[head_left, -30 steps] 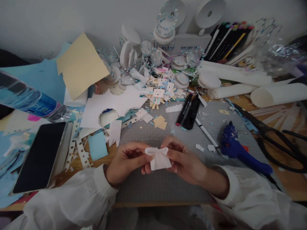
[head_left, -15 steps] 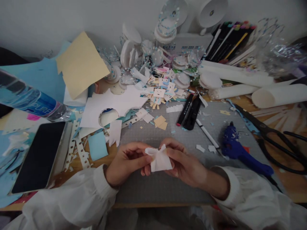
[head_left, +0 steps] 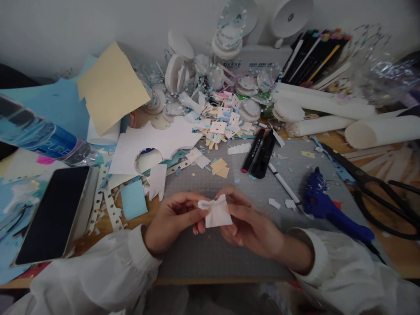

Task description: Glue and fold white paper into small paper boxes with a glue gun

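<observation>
Between my two hands is a small piece of white paper [head_left: 217, 215], creased, with its upper edge curled or folded over. My left hand [head_left: 180, 214] pinches its left side between thumb and fingers. On the other side, my right hand [head_left: 251, 221] grips the right edge, thumb in front and fingers behind. Both hands are just above the grey cutting mat [head_left: 197, 258]. A light blue paper square [head_left: 134, 200] and a white paper cutout [head_left: 157, 181] with a notched end lie left of my hands.
A blue glue gun [head_left: 331, 210] and black scissors [head_left: 377, 183] lie at the right. Black markers [head_left: 257, 151] and paper scraps lie beyond my hands. At the left are a phone [head_left: 55, 214] and a tilted water bottle [head_left: 49, 135]. Small paper figures [head_left: 218, 127] are heaped at the back.
The white paper has tipped a little, so its front looks shorter and its lower edge sits higher. My right fingers have shifted slightly left; both hands keep hold.
</observation>
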`<state>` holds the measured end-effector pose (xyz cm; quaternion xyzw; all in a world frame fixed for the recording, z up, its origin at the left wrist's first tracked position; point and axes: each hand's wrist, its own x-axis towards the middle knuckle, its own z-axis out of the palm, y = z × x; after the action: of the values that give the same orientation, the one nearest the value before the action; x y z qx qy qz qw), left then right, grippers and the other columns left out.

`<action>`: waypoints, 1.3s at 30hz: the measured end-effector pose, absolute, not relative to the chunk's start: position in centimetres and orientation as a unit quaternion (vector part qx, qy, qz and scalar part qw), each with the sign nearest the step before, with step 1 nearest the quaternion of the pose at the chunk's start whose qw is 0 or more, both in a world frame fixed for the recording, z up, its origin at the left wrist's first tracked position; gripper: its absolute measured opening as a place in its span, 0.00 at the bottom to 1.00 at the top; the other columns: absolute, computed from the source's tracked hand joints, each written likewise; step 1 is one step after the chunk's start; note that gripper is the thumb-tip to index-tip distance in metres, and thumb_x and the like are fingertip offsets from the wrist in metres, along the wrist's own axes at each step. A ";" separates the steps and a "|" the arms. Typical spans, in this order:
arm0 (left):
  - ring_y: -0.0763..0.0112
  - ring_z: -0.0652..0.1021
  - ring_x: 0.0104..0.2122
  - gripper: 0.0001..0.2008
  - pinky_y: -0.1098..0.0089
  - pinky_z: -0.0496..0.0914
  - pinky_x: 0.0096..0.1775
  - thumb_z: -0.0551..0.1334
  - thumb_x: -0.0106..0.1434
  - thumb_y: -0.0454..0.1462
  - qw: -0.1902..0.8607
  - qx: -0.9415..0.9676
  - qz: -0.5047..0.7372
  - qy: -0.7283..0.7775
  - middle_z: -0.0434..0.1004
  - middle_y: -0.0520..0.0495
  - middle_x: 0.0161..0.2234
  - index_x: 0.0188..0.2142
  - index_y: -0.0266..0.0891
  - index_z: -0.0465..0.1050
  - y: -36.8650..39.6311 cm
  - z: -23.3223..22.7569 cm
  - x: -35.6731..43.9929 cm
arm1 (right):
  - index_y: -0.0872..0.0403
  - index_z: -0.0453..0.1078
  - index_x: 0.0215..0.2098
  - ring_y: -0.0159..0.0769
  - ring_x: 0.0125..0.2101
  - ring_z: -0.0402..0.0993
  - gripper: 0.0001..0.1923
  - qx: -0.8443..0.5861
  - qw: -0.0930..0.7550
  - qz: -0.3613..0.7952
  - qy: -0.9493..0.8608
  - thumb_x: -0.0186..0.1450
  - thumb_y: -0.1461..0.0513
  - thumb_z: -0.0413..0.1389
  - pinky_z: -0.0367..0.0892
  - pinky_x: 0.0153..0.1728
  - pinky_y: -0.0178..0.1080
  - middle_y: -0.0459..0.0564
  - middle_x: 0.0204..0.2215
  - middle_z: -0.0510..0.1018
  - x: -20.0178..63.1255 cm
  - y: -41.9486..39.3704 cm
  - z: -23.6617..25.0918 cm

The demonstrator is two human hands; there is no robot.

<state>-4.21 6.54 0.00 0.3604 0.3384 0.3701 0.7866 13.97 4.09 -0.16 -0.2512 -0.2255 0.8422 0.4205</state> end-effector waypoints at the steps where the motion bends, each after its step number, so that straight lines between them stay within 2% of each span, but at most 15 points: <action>1: 0.81 0.73 0.16 0.06 0.83 0.67 0.19 0.69 0.56 0.35 0.787 0.356 0.369 0.344 0.75 0.53 0.17 0.35 0.37 0.79 6.6 0.1 -4.2 | 0.49 0.66 0.41 0.22 0.14 0.60 0.06 -0.246 0.420 0.845 -0.223 0.65 0.60 0.55 0.56 0.16 0.27 0.37 0.17 0.68 14.0 4.1 -0.1; 5: 0.81 0.71 0.15 0.07 0.82 0.65 0.19 0.70 0.56 0.38 0.795 0.345 0.373 0.332 0.73 0.53 0.16 0.34 0.39 0.80 6.6 0.2 -4.2 | 0.50 0.67 0.37 0.21 0.13 0.57 0.03 -0.235 0.424 0.847 -0.216 0.65 0.60 0.56 0.55 0.17 0.27 0.36 0.16 0.65 14.0 4.1 0.0; 9: 0.80 0.73 0.18 0.06 0.80 0.67 0.21 0.69 0.57 0.38 0.809 0.341 0.373 0.300 0.75 0.51 0.19 0.35 0.41 0.81 6.4 0.3 -4.4 | 0.50 0.67 0.35 0.21 0.13 0.56 0.03 -0.223 0.420 0.853 -0.215 0.64 0.59 0.57 0.54 0.17 0.27 0.36 0.16 0.65 14.0 4.1 -0.1; 16: 0.80 0.75 0.23 0.04 0.80 0.68 0.25 0.67 0.58 0.34 0.827 0.346 0.372 0.240 0.75 0.50 0.26 0.34 0.40 0.80 6.2 0.4 -4.7 | 0.53 0.68 0.32 0.23 0.16 0.60 0.02 -0.186 0.428 0.859 -0.210 0.62 0.62 0.55 0.56 0.20 0.30 0.39 0.17 0.65 14.1 4.2 0.0; 24: 0.79 0.73 0.23 0.05 0.79 0.68 0.28 0.67 0.58 0.37 0.836 0.328 0.364 0.247 0.74 0.50 0.25 0.34 0.38 0.79 6.3 0.4 -4.7 | 0.54 0.68 0.31 0.24 0.18 0.61 0.02 -0.191 0.439 0.846 -0.234 0.59 0.63 0.55 0.56 0.22 0.30 0.40 0.19 0.66 13.9 4.1 0.1; 32: 0.81 0.72 0.20 0.07 0.80 0.67 0.25 0.68 0.58 0.38 0.801 0.375 0.370 0.283 0.73 0.52 0.24 0.36 0.38 0.79 6.3 0.3 -4.8 | 0.53 0.68 0.33 0.22 0.18 0.61 0.03 -0.191 0.418 0.857 -0.233 0.61 0.66 0.57 0.56 0.21 0.29 0.39 0.19 0.66 13.9 3.9 -0.1; 39: 0.83 0.73 0.19 0.07 0.83 0.67 0.22 0.68 0.59 0.39 0.806 0.367 0.366 0.285 0.76 0.52 0.24 0.36 0.40 0.79 6.3 0.2 -4.8 | 0.54 0.68 0.35 0.20 0.16 0.55 0.03 -0.150 0.381 0.895 -0.179 0.62 0.65 0.56 0.56 0.19 0.26 0.38 0.19 0.65 13.9 4.1 -0.1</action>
<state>-4.75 6.32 0.23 0.3674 0.2854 0.3660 0.8060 13.87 4.10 -0.13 -0.1496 -0.1792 0.8947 0.3807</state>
